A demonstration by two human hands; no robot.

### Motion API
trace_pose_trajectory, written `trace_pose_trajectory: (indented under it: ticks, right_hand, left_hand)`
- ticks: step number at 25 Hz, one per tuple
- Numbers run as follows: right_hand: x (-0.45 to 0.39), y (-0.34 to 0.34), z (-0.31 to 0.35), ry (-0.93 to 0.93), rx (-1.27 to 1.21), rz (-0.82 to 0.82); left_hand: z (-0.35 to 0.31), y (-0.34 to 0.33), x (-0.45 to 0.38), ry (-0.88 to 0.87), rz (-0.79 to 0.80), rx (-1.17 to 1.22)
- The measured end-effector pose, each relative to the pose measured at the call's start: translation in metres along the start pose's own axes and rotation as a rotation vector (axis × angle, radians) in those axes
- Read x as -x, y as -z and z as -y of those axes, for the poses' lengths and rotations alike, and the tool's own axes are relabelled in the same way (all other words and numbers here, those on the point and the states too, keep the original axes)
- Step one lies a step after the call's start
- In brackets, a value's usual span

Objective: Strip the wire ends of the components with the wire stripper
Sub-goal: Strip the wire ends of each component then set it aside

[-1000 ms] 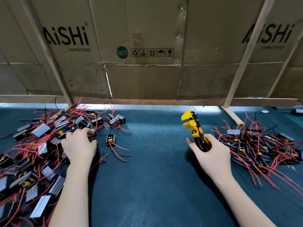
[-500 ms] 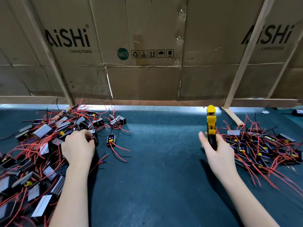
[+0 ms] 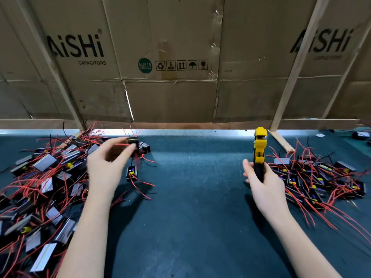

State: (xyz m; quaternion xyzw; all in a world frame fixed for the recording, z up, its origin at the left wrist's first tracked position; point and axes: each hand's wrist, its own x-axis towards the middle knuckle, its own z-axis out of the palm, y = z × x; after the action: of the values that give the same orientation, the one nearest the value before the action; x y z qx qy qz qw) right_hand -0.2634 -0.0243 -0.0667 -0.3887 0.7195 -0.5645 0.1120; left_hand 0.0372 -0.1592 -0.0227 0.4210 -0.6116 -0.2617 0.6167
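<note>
Component [image 3: 133, 143] in left grip [image 3: 106, 167], stripper [image 3: 259, 149] right

The bench [image 3: 196, 217] is covered with a dark teal mat, scuffed in places. Along the mat's far edge runs a bright strip of light [image 3: 190, 132], entering through a gap under the back wall. Above that gap stands the back wall of flattened cardboard boxes [image 3: 170, 97], brown and creased, printed "AiSHi CAPACITORS" at upper left and again at upper right. Between the two prints sit a green RoHS 2.0 sticker [image 3: 145, 65] and a row of handling symbols. Pale wooden battens [image 3: 293, 73] lean across the cardboard, right and left of the sticker. A horizontal wooden rail [image 3: 180, 125] borders the cardboard's lower edge.
</note>
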Motion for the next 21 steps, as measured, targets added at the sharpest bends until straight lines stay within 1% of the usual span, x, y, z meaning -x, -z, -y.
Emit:
trace_pose_trajectory:
  ticks: [1,2,3,4,5,6,7,8,10,12,13,14,16,17,18,21]
  right_hand:
    - [0.001,0.000,0.000,0.001,0.033,-0.016]
    - [0.002,0.000,0.001,0.005,0.068,-0.030]
    - [0.003,0.001,0.001,0.010,0.094,-0.036]
    - [0.004,0.001,0.002,0.010,0.106,-0.033]
    - [0.003,0.002,0.002,0.002,0.099,-0.024]
    - [0.003,0.001,0.003,-0.011,0.081,-0.011]
    - [0.002,0.001,0.003,-0.022,0.061,0.006]
    - [0.002,0.000,0.004,-0.027,0.051,0.029]
    - [0.004,-0.002,0.006,-0.010,0.072,0.067]
    - [0.006,-0.001,0.007,0.025,0.136,0.071]
    - [0.007,0.000,0.007,0.053,0.207,0.062]
    - [0.008,0.000,0.007,0.110,0.331,0.040]
    - [0.009,0.000,0.005,0.259,0.669,-0.020]
    - [0.009,-0.001,0.004,0.296,0.781,-0.024]
    - [0.008,-0.001,0.004,0.291,0.829,-0.005]
    - [0.006,0.000,0.003,0.248,0.811,0.038]
  left_hand:
    - [-0.009,-0.013,0.007,0.034,0.156,0.173]
    - [-0.014,-0.029,0.016,0.073,0.316,0.243]
    - [-0.016,-0.043,0.026,0.105,0.472,0.225]
    - [-0.014,-0.055,0.036,0.119,0.615,0.141]
    - [-0.009,-0.064,0.046,0.095,0.723,0.003]
    - [-0.004,-0.070,0.053,0.045,0.783,-0.149]
    - [0.000,-0.073,0.057,-0.007,0.786,-0.270]
    - [0.003,-0.075,0.059,-0.028,0.766,-0.324]
    - [0.004,-0.076,0.060,0.014,0.765,-0.258]
    - [0.003,-0.078,0.062,0.108,0.776,-0.139]
    - [0.003,-0.080,0.063,0.146,0.758,-0.102]
    - [0.004,-0.081,0.064,0.169,0.730,-0.083]
    - [0.005,-0.081,0.063,0.187,0.701,-0.073]
    - [0.007,-0.081,0.062,0.192,0.697,-0.073]
    - [0.008,-0.081,0.061,0.193,0.691,-0.078]
    - [0.010,-0.080,0.060,0.183,0.665,-0.103]
